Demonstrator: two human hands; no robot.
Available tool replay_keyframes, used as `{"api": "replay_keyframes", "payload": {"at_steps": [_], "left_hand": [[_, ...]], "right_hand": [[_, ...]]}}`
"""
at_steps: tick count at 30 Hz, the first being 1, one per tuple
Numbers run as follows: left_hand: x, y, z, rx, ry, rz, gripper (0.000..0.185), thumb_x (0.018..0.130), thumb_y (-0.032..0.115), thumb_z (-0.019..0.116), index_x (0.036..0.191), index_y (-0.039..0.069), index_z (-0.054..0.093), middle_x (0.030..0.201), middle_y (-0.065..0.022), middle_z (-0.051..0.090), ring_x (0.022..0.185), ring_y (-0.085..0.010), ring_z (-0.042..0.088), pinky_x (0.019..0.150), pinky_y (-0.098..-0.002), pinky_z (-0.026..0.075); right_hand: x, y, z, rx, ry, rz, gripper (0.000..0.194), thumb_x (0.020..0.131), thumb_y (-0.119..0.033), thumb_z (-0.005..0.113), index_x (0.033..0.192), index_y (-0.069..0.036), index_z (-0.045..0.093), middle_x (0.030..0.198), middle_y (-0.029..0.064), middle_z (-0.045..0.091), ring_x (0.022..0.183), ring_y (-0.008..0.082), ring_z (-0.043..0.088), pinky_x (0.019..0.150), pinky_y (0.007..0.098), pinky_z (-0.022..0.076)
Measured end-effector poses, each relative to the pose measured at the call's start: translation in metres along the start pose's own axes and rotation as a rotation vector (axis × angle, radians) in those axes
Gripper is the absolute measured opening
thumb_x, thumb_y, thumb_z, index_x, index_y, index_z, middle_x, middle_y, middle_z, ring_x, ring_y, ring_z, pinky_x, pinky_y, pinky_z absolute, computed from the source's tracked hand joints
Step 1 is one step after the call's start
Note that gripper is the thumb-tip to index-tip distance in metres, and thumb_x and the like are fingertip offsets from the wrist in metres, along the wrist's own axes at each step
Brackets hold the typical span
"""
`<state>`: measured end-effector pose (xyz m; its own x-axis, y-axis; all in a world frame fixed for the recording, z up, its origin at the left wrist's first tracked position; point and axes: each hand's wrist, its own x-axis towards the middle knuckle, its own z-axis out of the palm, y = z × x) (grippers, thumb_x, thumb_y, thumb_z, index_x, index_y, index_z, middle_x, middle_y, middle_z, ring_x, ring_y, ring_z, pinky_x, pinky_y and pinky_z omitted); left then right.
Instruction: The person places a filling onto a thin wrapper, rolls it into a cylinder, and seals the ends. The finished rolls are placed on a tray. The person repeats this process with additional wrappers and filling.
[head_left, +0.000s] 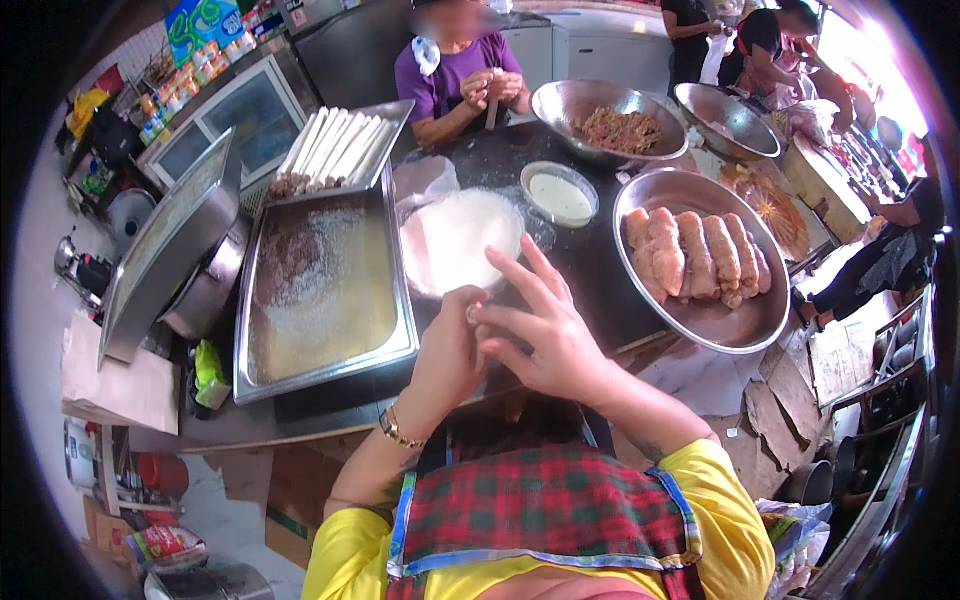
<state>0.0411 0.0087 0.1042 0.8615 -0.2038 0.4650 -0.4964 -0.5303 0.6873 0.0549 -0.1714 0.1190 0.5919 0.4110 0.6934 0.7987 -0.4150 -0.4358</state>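
Note:
My left hand (448, 351) is curled around a small pale piece (472, 313), of which only the end shows near the thumb. My right hand (551, 330) is beside it, its index fingertip close to that end and the other fingers spread. Beyond both hands lies a round, floury white surface (457, 240), perhaps stacked wrappers or a dish of flour. Behind that is a thin pale sheet (426, 178). To its right stands a plastic bowl of whitish liquid (559, 196).
A deep steel tray (326, 375) dusted with flour stands left, under a tray of white rolls (337, 146). Thick meat rolls (697, 255) lie in a steel basin (705, 334) at right. Minced filling (619, 131) is in another bowl. A person (465, 75) works opposite; others stand farther back.

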Motion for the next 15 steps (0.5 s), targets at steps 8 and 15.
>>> {"api": "replay_keyframes", "payload": {"at_steps": [8, 15], "left_hand": [[-0.001, 0.009, -0.003, -0.065, 0.000, -0.012, 0.020, 0.097, 0.001, 0.059, 0.116, 0.001, 0.053, 0.100, -0.0229, 0.066, 0.091, -0.0441, 0.067, 0.075, -0.0459, 0.053], [0.000, 0.009, -0.002, 0.001, 0.002, 0.074, 0.026, 0.092, 0.001, 0.060, 0.117, 0.002, 0.053, 0.103, -0.0228, 0.063, 0.095, -0.0466, 0.065, 0.078, -0.0487, 0.053]], "right_hand": [[-0.009, -0.001, 0.001, -0.103, 0.166, -0.083, 0.030, 0.081, -0.022, 0.082, 0.109, -0.015, 0.078, 0.155, 0.0206, 0.047, 0.146, 0.0480, 0.034, 0.118, 0.0560, 0.0308], [-0.007, -0.011, 0.005, -0.193, 0.260, -0.090, 0.029, 0.080, -0.018, 0.078, 0.109, -0.012, 0.078, 0.150, 0.0205, 0.051, 0.142, 0.0473, 0.039, 0.117, 0.0547, 0.0323]]}}
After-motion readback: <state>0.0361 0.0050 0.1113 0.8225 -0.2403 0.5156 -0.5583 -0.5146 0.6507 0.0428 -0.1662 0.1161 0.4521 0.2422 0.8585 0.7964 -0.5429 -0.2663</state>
